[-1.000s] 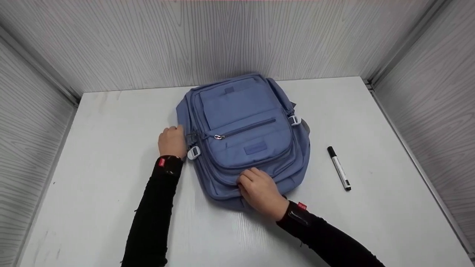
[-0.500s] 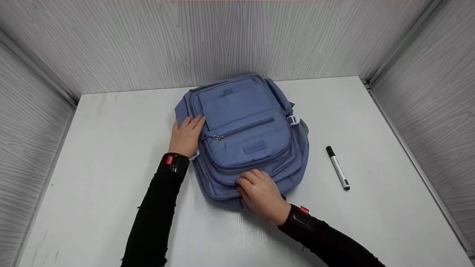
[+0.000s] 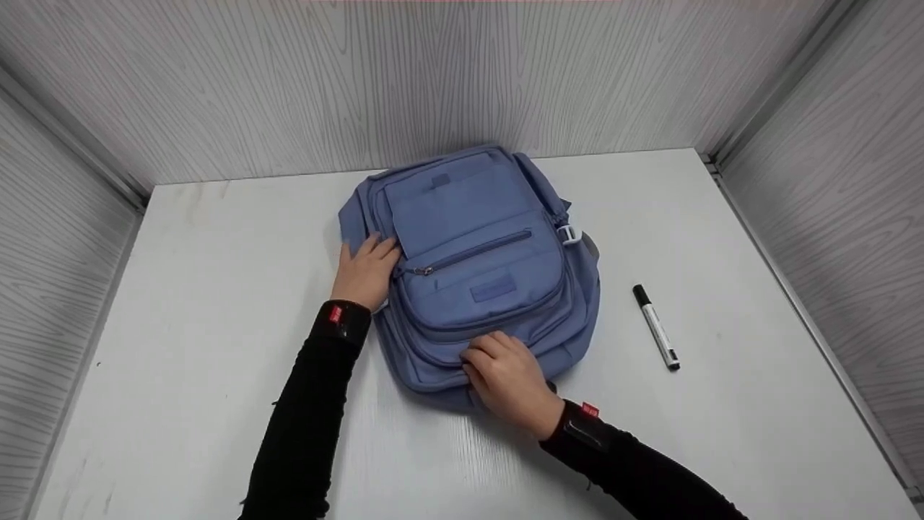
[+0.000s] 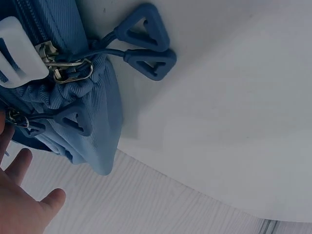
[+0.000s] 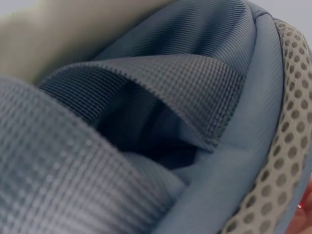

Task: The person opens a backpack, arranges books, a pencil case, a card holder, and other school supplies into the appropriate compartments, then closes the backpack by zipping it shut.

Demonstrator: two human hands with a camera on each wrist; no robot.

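A blue backpack (image 3: 462, 209) lies front side up, slightly turned, against the back wall. My left hand (image 3: 364, 274) touches its left side with fingers spread, near the front pocket zipper (image 3: 476, 251). In the left wrist view, that hand (image 4: 22, 200) is beside the fabric, close to triangular zipper pulls (image 4: 146, 29) and a white buckle (image 4: 19, 53). My right hand (image 3: 509, 379) grips the bag's bottom front edge with curled fingers; its thumb is largely hidden. The right wrist view is filled by a webbing strap (image 5: 195, 83) and a mesh-edged panel (image 5: 273, 185).
A black-capped white marker (image 3: 657, 328) lies on the white table (image 3: 758, 419), right of the backpack. Wood-grain panels stand at the back (image 3: 253, 94) and on both sides. A second white buckle (image 3: 570, 234) is on the bag's right side.
My left hand has gone from a curled hold at the bag's left edge to spread fingers over its side, covering the left buckle. The right hand keeps its grip.
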